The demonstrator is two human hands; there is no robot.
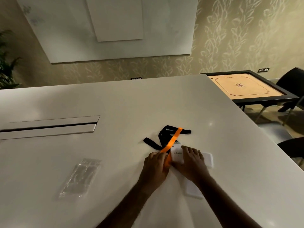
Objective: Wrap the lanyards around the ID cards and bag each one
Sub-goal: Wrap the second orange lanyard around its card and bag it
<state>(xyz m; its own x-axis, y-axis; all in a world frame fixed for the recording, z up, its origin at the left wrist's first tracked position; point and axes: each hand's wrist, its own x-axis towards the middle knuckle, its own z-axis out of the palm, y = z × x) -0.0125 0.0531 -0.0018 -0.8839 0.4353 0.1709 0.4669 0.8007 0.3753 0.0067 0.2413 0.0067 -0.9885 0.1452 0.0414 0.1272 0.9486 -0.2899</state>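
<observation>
Both of my hands are down on the table (115,104), a smooth, pale, slightly glossy slab. My left hand (156,167) is curled over the near end of the orange lanyard (172,140), pinching the flat ribbon against the left edge of the ID card (176,155). My right hand (191,163) lies on the card with fingers spread, pressing it flat rather than gripping it. The card is a white rectangle with rounded corners and a line of small print I can only partly read.

The orange lanyard is a flat, satiny band running up and away from my left hand in a straight diagonal. It crosses over a black lanyard (164,137), a matte woven strap lying in loose loops and folds just beyond the card, one end trailing left and another right.

A second white card (208,159) pokes out from behind my right hand, and a third white card (193,190) lies under my right wrist, nearer to me. Well off to my left sits a clear plastic bag (80,176), long, crinkled and shiny, lying flat.

Farther left, a long metal cable flap (49,127) is set into the table. Beyond the far right corner stands a carrom board (243,87), tan wood in a dark frame, with a dark chair (291,79) beside it. A whiteboard (107,27) hangs on leaf-patterned wallpaper, and a plant (6,63) shows at the left edge.
</observation>
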